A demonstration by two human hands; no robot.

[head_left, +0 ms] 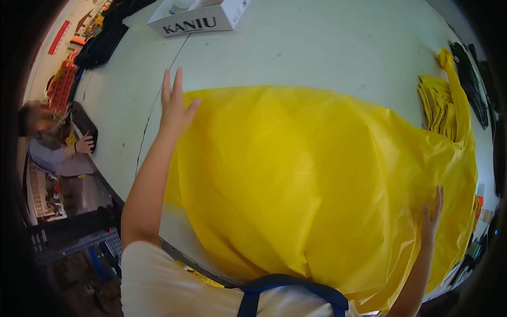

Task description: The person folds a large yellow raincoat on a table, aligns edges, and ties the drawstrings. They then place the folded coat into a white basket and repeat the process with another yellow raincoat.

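A large sheet of thin yellow plastic film (311, 179) lies spread over the pale table (317, 47) and hangs over its near edge. My left hand (174, 105) lies flat with fingers apart on the sheet's far left corner. At the right side, my right hand (430, 214) presses flat on the film, fingers spread. Neither hand grips anything.
A stack of folded yellow film (438, 108) sits at the right, with dark folded pieces (475, 90) beyond it. A white cardboard box (198, 18) stands at the far edge, black items (103, 39) at far left. Another person (53, 148) works at the table's left end.
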